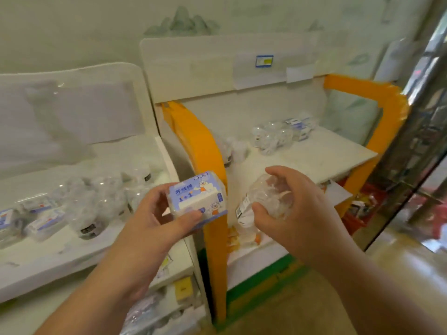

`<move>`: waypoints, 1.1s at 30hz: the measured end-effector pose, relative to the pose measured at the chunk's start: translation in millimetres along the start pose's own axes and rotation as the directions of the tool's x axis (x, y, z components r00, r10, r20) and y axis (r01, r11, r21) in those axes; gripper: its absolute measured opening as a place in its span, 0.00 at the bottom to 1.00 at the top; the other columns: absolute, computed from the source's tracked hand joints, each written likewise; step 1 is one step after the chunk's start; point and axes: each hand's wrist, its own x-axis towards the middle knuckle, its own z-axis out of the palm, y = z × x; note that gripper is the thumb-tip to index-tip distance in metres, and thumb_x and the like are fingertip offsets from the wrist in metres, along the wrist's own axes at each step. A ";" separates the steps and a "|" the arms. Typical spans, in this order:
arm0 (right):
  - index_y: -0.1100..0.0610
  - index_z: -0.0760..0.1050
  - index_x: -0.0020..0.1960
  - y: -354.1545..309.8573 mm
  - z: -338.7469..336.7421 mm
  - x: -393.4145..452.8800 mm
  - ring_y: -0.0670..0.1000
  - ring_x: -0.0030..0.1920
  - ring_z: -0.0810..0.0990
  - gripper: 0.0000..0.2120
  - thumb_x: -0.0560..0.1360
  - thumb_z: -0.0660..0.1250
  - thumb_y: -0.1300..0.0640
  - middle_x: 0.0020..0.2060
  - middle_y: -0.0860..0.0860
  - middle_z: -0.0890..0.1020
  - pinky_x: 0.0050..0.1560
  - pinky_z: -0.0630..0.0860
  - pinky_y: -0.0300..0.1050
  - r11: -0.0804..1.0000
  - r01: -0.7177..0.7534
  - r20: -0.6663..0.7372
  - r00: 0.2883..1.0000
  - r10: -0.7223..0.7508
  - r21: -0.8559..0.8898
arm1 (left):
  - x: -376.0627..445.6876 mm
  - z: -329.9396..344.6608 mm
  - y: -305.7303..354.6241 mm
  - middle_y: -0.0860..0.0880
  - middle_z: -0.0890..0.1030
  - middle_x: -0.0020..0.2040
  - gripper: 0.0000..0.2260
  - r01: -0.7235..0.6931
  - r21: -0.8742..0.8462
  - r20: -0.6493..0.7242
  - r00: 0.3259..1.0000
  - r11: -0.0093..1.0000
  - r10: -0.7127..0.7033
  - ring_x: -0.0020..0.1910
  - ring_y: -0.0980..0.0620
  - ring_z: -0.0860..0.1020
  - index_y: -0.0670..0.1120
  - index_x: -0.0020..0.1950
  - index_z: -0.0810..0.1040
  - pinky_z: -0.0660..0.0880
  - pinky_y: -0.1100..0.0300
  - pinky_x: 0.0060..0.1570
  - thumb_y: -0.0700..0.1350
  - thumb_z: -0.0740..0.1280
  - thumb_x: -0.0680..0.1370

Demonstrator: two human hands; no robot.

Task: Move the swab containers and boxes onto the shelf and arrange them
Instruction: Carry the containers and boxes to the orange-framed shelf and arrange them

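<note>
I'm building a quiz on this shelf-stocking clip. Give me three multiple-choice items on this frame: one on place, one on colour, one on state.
1. Where is the blue-and-white box?
A. in the left hand
B. on the floor
C. on the right shelf

2. What colour is the right shelf's frame?
A. red
B. orange
C. black

3. What is the right hand doing?
A. hanging empty
B. pressing the wall
C. gripping a clear container

Key: 1 A, fingers wrap the box; 2 B, the curved side posts are orange; 3 C, fingers close around the clear plastic.

Blue-and-white box (198,198) in left hand (154,213), clear container (263,201) in right hand (297,201).
</note>
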 end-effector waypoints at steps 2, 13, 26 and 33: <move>0.42 0.64 0.71 27.5 -23.8 -2.2 0.40 0.54 0.74 0.34 0.69 0.71 0.41 0.54 0.35 0.72 0.51 0.72 0.32 0.999 -0.050 -0.018 0.999 0.050 0.001 | 3.7 36.3 -11.0 0.48 0.84 0.52 0.21 0.035 0.040 0.009 0.999 0.999 -0.036 0.51 0.48 0.83 0.47 0.58 0.76 0.80 0.54 0.49 0.42 0.74 0.66; 0.41 0.65 0.71 145.8 -65.2 44.4 0.39 0.59 0.70 0.31 0.71 0.72 0.43 0.60 0.37 0.70 0.54 0.69 0.33 0.989 -0.139 0.031 0.990 0.141 -0.041 | 75.8 152.1 -51.4 0.56 0.84 0.49 0.19 0.065 0.112 -0.132 0.990 0.992 -0.050 0.48 0.57 0.83 0.53 0.57 0.75 0.78 0.52 0.53 0.45 0.77 0.69; 0.52 0.68 0.71 203.1 26.0 210.9 0.48 0.63 0.73 0.35 0.68 0.74 0.45 0.64 0.47 0.72 0.61 0.72 0.41 0.999 0.031 0.182 0.983 -0.027 -0.018 | 180.8 173.1 -63.9 0.56 0.84 0.48 0.23 -0.024 0.216 -0.366 0.925 0.976 0.104 0.46 0.58 0.83 0.53 0.54 0.76 0.75 0.59 0.46 0.52 0.78 0.62; 0.55 0.70 0.71 216.3 82.8 254.1 0.54 0.62 0.75 0.36 0.66 0.76 0.45 0.63 0.51 0.73 0.61 0.74 0.49 0.984 0.171 0.338 0.924 -0.177 0.050 | 199.1 175.5 -64.4 0.53 0.83 0.49 0.17 0.022 0.380 -0.500 0.846 0.925 0.186 0.45 0.61 0.80 0.54 0.53 0.76 0.75 0.63 0.43 0.48 0.78 0.68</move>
